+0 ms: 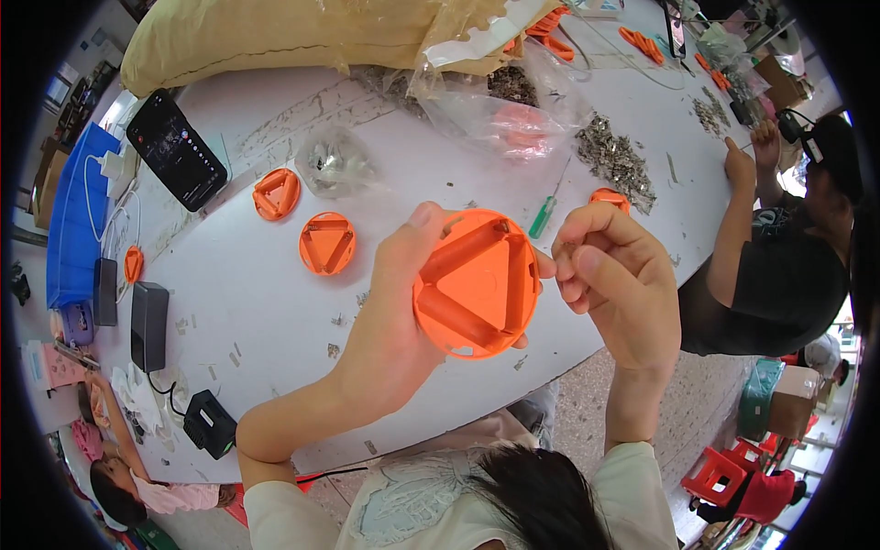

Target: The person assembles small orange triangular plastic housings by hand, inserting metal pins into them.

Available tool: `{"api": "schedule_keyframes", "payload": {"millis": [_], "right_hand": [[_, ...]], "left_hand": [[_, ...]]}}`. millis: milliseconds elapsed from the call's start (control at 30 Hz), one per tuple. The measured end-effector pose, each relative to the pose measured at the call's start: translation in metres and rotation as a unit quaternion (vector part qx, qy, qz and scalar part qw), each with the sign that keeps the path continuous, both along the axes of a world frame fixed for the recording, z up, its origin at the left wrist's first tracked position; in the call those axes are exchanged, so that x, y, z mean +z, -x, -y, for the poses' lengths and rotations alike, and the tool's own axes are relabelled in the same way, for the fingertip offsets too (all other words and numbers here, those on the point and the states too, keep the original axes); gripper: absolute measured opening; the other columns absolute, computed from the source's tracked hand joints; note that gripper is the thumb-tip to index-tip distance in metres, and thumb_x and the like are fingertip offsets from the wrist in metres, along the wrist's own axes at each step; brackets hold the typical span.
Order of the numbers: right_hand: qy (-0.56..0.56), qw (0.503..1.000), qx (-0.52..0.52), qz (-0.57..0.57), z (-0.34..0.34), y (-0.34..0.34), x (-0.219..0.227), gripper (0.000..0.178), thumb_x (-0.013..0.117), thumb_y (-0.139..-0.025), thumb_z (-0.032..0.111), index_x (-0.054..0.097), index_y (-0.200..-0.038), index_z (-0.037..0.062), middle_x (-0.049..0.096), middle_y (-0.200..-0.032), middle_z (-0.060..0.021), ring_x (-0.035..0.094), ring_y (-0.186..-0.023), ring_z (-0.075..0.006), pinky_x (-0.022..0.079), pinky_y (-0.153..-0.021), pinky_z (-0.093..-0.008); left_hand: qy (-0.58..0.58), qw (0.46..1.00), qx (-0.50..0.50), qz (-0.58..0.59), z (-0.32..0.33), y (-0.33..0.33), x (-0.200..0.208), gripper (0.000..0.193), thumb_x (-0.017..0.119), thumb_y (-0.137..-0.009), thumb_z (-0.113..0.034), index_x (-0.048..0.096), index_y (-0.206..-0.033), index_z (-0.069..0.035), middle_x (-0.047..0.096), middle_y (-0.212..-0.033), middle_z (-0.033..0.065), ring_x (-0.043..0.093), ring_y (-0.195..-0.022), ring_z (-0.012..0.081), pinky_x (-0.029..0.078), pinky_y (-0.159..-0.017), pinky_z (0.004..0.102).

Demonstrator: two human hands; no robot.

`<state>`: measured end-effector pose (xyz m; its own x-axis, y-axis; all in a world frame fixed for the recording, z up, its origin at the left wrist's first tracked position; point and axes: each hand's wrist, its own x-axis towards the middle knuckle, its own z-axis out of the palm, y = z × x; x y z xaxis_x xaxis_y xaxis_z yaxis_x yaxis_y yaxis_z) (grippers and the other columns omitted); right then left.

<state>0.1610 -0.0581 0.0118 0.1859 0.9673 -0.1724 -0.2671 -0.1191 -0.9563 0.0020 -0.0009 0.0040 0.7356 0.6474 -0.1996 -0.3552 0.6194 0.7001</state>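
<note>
My left hand (390,316) is closed round the edge of a round orange plastic case (486,289), held up above the table with its triangular recess facing me. Just right of the case, my right hand (628,298) has its thumb and fingertips pinched together; whatever they may hold is too small to make out. Two similar orange cases (327,244) lie on the table to the left. Beyond my hands are a screwdriver with a green handle (543,218), a heap of small metal pieces (619,165) and part of another orange piece (610,198).
A smartphone (177,149) and a see-through bag of metal parts (335,163) lie at the back left. Farther back are a large tan sack (275,41) and a plastic bag (504,101). Dark boxes (148,325) stand at left. A co-worker (779,266) sits at right.
</note>
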Motion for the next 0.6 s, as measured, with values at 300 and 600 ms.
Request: {"api": "schedule_keyframes", "payload": {"millis": [300, 600], "right_hand": [[-0.11, 0.982, -0.057, 0.145, 0.01, 0.015, 0.004, 0.014, 0.054, -0.077, -0.006, 0.051, -0.09, -0.0019, 0.054, -0.079, -0.0028, 0.052, -0.069, -0.0071, 0.044, -0.065, -0.021], [-0.104, 0.963, -0.005, 0.25, 0.008, 0.016, 0.02, 0.019, 0.056, -0.073, -0.008, 0.051, -0.091, -0.0043, 0.054, -0.082, -0.0061, 0.053, -0.073, -0.0098, 0.043, -0.066, -0.0214]], "left_hand": [[-0.048, 0.998, 0.009, -0.035, 0.002, 0.003, 0.001, 0.044, 0.025, -0.09, -0.04, 0.037, -0.105, 0.0, 0.054, -0.099, 0.0164, 0.055, -0.083, 0.0196, 0.048, -0.069, 0.0327], [-0.075, 0.995, 0.027, -0.068, 0.009, 0.003, 0.003, 0.042, 0.028, -0.09, -0.042, 0.033, -0.105, -0.003, 0.049, -0.103, 0.0147, 0.054, -0.089, 0.0205, 0.048, -0.074, 0.0323]]}}
